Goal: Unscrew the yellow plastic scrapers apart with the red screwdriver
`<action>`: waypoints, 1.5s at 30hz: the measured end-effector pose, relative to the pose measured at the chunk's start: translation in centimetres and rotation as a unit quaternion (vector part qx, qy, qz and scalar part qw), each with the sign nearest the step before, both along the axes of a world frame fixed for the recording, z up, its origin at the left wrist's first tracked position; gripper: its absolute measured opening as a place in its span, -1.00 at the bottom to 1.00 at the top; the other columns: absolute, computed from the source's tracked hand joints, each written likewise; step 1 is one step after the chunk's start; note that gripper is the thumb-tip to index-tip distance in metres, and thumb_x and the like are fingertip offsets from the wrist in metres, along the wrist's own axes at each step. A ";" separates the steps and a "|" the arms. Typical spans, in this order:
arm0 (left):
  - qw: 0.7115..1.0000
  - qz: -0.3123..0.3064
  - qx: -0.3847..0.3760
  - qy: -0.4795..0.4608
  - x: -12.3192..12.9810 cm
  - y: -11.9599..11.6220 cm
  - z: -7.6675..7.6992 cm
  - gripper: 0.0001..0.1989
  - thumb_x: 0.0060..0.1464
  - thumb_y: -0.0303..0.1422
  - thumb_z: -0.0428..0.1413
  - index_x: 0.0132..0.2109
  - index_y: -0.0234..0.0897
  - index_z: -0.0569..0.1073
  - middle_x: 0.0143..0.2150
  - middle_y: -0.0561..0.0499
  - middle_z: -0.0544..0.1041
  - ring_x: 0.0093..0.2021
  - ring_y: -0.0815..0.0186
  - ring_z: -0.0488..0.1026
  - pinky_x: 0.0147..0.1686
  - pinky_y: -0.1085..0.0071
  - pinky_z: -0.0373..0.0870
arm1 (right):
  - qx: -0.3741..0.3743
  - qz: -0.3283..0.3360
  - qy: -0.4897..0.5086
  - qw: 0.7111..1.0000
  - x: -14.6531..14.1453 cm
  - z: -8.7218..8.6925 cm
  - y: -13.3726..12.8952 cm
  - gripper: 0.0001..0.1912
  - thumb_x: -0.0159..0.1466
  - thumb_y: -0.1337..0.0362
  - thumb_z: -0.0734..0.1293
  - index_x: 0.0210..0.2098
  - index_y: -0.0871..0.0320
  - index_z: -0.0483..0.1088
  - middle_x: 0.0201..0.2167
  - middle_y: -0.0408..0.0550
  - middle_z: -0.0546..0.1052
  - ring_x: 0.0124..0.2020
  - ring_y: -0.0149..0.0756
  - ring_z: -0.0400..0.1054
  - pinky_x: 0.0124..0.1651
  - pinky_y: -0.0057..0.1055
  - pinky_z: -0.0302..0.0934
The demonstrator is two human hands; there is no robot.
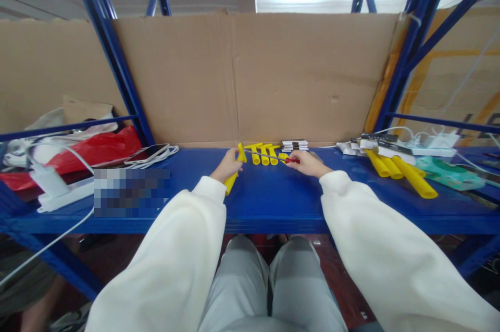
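Observation:
My left hand (227,166) is closed around a yellow T-shaped tube piece (231,184), its long end slanting down toward me. In my right hand (308,163) is a screwdriver (292,160) with a red handle. Its thin metal shaft runs left, level, to the crosspiece of the yellow tube; whether the tip touches or enters it is too small to tell. Behind the shaft, several similar yellow T-shaped pieces (265,158) lie side by side on the blue tabletop (273,201). A stack of small white boxes with dark bands (295,145) sits just behind my right hand.
At the right lie yellow tubes (416,181), white boxes (390,150) and a green packet (453,173). A power strip (64,196), cables and a red bag (105,150) occupy the left. A cardboard panel (304,76) and blue posts (117,61) stand behind.

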State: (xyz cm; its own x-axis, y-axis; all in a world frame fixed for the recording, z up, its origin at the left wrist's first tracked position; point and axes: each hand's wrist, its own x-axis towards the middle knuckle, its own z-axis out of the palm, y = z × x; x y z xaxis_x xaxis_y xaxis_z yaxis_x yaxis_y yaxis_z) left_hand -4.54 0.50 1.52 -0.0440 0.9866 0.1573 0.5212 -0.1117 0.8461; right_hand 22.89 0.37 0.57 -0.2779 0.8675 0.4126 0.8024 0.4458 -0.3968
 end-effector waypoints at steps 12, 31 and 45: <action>0.999 -0.018 -0.007 0.033 0.1 -0.1 0.1 -0.50 0.20 -0.64 0.04 0.26 -0.36 0.24 0.00 -0.20 0.52 -0.50 0.48 0.43 -0.63 0.60 0.28 | 0.023 0.010 -0.002 1.000 0.4 -0.7 1.0 -0.90 0.23 0.26 0.37 -0.40 0.12 0.38 -0.37 -0.06 0.57 -0.34 -0.27 0.41 -0.24 -0.40 0.23; 0.999 -0.030 0.004 0.020 0.3 -0.1 0.0 -0.50 0.17 -0.61 0.10 0.24 -0.32 0.25 0.11 -0.22 0.51 -0.48 0.50 0.45 -0.65 0.65 0.27 | 0.067 -0.133 -0.227 0.962 -1.6 1.0 -1.6 -0.88 0.34 0.25 0.30 -0.24 0.12 0.48 -0.25 0.05 0.64 -0.21 -0.15 0.49 -0.21 -0.37 0.09; 0.998 -0.024 0.024 0.049 0.2 0.0 -0.2 -0.48 0.16 -0.67 0.08 0.25 -0.37 0.29 0.19 -0.28 0.46 -0.52 0.55 0.42 -0.66 0.63 0.28 | 0.071 -0.128 -0.206 0.967 -1.4 1.2 -1.8 -0.91 0.30 0.29 0.32 -0.20 0.12 0.44 -0.27 0.02 0.64 -0.23 -0.16 0.50 -0.22 -0.38 0.09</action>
State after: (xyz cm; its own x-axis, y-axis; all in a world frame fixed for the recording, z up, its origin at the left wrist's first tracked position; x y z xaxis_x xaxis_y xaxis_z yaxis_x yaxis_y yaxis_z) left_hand -4.33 0.45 1.35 0.0211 0.9783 0.2060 0.5947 -0.1780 0.7840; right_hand 21.51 -1.41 1.76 -0.2273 0.8722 0.4331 0.9709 0.2375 0.0314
